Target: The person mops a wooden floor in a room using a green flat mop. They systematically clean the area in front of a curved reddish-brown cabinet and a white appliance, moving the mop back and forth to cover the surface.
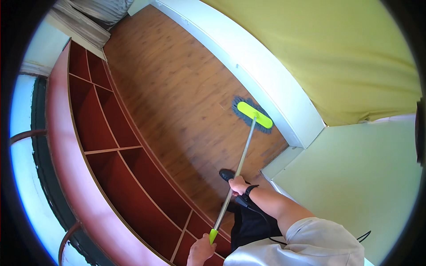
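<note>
A dust mop with a metal pole (246,146) slants from the lower middle up toward the right. My right hand (238,185), with a black band on its wrist, grips the pole partway along. My left hand (201,247) is closed around the lime-green grip (213,235) at the pole's near end. The lime-green mop head (244,109) with its grey fringed pad (237,103) lies on the wood-look floor (186,93), close to the white base panel.
To the left stands a low red shelf unit (113,186) with open compartments. A white ledge (266,73) runs along the right, under yellow-green fabric (332,60). A pale wall corner (283,163) juts in near my shoe (227,174). Grey curtains (83,26) hang at the far end.
</note>
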`<move>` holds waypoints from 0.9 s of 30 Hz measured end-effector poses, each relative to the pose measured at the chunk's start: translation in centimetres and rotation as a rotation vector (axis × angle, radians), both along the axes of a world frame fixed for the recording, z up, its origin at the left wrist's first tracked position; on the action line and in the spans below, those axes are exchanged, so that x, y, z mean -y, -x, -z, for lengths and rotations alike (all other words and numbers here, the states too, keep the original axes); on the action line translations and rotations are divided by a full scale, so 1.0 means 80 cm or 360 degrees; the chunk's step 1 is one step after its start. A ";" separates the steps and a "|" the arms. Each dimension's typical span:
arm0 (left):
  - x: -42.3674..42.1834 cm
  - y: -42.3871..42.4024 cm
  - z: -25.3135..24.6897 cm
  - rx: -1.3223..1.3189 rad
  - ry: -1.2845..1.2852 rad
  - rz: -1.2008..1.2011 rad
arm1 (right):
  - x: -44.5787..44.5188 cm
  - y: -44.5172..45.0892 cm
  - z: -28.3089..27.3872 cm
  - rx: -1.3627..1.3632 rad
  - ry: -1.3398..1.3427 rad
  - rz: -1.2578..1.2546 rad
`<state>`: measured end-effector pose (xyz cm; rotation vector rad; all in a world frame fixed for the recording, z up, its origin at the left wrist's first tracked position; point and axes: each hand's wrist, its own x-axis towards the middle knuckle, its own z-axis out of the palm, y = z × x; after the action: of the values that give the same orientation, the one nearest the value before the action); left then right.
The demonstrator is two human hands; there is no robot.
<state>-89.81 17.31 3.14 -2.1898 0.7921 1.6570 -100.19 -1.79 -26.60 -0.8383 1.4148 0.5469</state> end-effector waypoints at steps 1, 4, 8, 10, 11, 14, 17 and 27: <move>-0.003 0.002 -0.004 0.0016 0.0004 0.0068 | -0.004 0.019 -0.003 0.0166 0.0008 -0.0317; -0.014 0.015 -0.006 0.0087 0.0054 0.0205 | -0.030 0.076 0.024 0.0438 0.0448 -0.0972; -0.036 0.038 -0.002 0.0217 0.0105 0.0292 | -0.050 0.098 0.035 0.0255 0.0674 -0.1477; -0.049 0.046 -0.009 0.0317 0.0122 0.0263 | -0.057 0.093 0.032 0.0158 0.0551 -0.1357; -0.056 0.051 -0.014 0.0366 0.0128 0.0245 | -0.062 0.085 0.033 0.0089 0.0334 -0.1074; -0.059 0.046 -0.048 0.0442 0.0228 0.0289 | -0.088 0.157 0.167 0.0715 0.0686 -0.0727; -0.135 0.057 -0.067 0.0482 0.0081 0.0063 | -0.158 0.099 0.105 0.0748 0.0482 -0.1161; -0.373 0.111 -0.148 0.0678 0.0017 -0.0513 | -0.381 0.011 -0.129 0.0212 -0.0327 -0.0245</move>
<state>-98.71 47.15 15.00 -2.6533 0.3468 1.2278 -101.05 28.73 -16.28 -0.8067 1.1571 0.7278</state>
